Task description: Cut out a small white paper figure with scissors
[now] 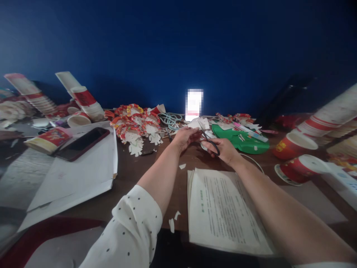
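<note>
My left hand (185, 138) is closed on a piece of white paper (195, 124), held up over the middle of the brown table. Wrapped round the black handles of a pair of scissors (213, 146) is my right hand (223, 149). The scissors' blades point up and left toward the paper, close to my left fingers. Whether the blades touch the paper I cannot tell. A printed booklet (223, 208) lies below my hands. Beside my right hand sits a green sheet (251, 143) with paper scraps and a pen on it.
Red-and-white cut paper pieces (134, 123) are heaped back left. A bright phone screen (194, 104) stands against the blue wall. Stacked paper cups (87, 102) stand left, with more red cups (295, 146) at right. A dark phone (83, 143) rests on white sheets (92, 178).
</note>
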A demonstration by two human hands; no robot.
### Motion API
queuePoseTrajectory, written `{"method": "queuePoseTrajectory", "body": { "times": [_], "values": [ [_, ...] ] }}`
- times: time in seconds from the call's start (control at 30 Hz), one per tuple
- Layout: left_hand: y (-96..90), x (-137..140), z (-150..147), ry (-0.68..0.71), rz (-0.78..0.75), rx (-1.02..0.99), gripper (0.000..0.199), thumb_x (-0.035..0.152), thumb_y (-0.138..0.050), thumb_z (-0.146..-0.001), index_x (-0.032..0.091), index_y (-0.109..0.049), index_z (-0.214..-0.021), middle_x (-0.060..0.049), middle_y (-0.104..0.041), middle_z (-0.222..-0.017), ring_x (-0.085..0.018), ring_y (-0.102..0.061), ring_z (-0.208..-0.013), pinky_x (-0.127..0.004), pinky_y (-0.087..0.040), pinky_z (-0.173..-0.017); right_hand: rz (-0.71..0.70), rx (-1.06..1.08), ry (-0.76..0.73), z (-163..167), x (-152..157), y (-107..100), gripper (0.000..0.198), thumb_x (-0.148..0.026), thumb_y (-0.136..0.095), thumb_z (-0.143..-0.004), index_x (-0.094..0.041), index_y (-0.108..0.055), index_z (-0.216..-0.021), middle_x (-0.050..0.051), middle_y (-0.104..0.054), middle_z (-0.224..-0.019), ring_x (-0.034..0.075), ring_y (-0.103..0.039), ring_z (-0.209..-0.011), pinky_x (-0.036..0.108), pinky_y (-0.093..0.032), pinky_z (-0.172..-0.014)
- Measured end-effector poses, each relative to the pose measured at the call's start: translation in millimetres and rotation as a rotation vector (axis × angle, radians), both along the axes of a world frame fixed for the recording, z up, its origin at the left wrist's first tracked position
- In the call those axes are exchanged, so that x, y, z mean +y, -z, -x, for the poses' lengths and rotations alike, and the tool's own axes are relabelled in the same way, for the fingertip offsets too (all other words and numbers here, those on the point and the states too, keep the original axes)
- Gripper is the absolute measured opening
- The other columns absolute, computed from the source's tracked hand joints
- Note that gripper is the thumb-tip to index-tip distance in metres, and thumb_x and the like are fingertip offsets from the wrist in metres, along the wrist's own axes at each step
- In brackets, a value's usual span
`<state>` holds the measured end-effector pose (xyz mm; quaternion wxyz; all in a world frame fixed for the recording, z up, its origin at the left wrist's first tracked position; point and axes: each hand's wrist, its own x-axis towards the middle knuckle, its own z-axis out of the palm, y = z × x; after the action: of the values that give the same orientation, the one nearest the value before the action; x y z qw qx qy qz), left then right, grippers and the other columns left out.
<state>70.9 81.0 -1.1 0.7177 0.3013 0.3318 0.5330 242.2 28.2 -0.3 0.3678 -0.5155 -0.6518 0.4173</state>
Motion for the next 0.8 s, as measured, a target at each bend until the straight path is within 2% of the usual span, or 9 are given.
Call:
{"method": "queuePoseTrajectory", "body": {
  "times": [0.4, 0.8],
  "values": [
    [0.3, 0.3, -0.4, 0.010, -0.003, -0.029, 0.013, 0.003, -0.068, -0.086, 0.010, -0.064, -0.076, -0.004, -0.071, -0.067, -0.014, -0.070, -0.065, -0.037, -0.058, -0.089, -0.025, 0.005, 0.013, 2.6, -2.5, -2.4, 0.056, -0.071, -0.075, -0.074, -0.018, -0.062, -0.060, 0.000, -0.055, -0.052, 0.012, -0.047, -0.048, 0.029, -0.034, -0.051],
    [3.1, 2.7, 1.0, 0.030, -0.009, -0.009, 0.013, 0.004, -0.073, -0.083, 0.010, -0.064, -0.077, -0.004, -0.071, -0.068, -0.014, -0.070, -0.062, -0.034, -0.059, -0.082, -0.034, -0.033, -0.018, -1.1, 0.1, 1.9, 0.051, -0.068, -0.074, -0.077, -0.018, -0.068, -0.066, 0.001, -0.057, -0.055, 0.014, -0.052, -0.050, 0.031, -0.038, -0.053]
  ]
}}
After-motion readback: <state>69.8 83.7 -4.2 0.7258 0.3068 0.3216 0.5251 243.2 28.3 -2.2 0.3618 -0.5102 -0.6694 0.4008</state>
